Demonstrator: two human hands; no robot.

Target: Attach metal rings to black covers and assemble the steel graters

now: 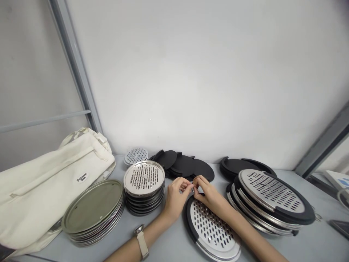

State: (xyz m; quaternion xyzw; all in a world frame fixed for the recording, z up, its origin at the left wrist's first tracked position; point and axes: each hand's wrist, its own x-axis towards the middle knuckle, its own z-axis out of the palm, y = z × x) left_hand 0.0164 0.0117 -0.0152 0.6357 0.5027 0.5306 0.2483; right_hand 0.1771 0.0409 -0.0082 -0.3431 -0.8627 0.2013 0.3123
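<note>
Both hands meet just above the far edge of a round grater-like plate [215,227], silver with slots and a black rim along its left side. My left hand [176,196], with a watch on the wrist, is closed in a pinch. Fingertip to fingertip with it, my right hand [208,194] pinches too. A tiny shiny bit shows between the fingertips, too small to name. Left of my hands stands a stack of smaller slotted discs [144,178]. To the right rises a stack of larger slotted plates [272,189] with black rims.
Olive-green round plates [95,205] are piled at the left, beside a cream fabric bag [62,174]. Black discs [184,165] lie along the white wall, with more black pieces [242,165] at the back right. A small perforated disc [136,155] sits behind.
</note>
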